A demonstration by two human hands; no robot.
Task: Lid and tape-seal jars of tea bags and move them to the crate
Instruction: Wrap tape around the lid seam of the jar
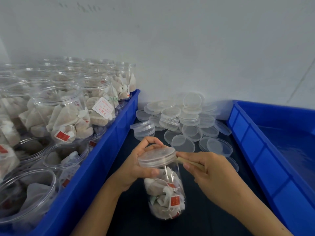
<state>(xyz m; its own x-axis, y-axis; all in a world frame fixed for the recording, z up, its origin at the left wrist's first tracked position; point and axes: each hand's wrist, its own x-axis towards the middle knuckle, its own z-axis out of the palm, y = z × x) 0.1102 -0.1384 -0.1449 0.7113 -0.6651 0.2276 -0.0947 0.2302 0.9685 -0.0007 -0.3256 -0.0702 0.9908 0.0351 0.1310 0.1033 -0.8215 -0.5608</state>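
Jar (166, 193) upright, lid (156, 157) up, maybe tape (189, 162)

Soft, even light is falling from above, making only weak shadows. The open jars (51, 106) are showing small glare. The wide lens is bending the edges, and the picture is looking slightly blurred.

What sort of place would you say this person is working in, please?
Probably a small packing station for tea. A blue crate holds many open jars of tea bags, loose clear lids are heaped by the wall, and the hands are sealing one lidded jar.
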